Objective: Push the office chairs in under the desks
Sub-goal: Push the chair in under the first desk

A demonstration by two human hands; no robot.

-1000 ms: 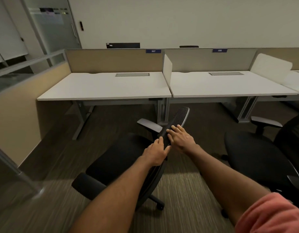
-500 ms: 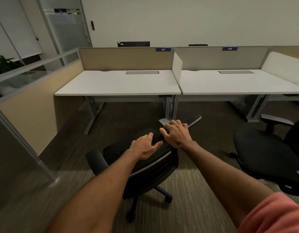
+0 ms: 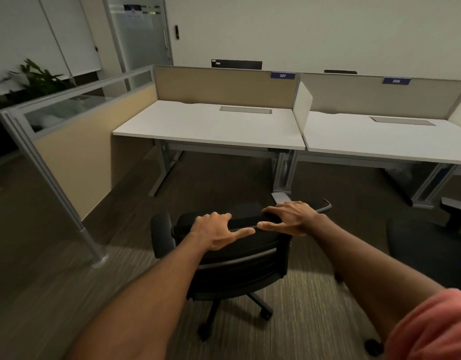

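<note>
- Your left hand (image 3: 215,231) rests flat on the top edge of the black mesh office chair (image 3: 232,258); its grip is wide, fingers spread, clamping nothing.
- That chair stands on the carpet, well short of the white counter's (image 3: 211,126) front edge, straight ahead of your palms.
- Your right hand (image 3: 291,216) lies equally near, grip spread flat too.
- The backrest's long axis roughly parallels that front edge, so I judge an even push suits.

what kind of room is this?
Most likely an open-plan office: a row of white desks split by partition screens, numbered tags such as 307, and wheeled office chairs. Both hands rest on one chair's backrest.
</note>
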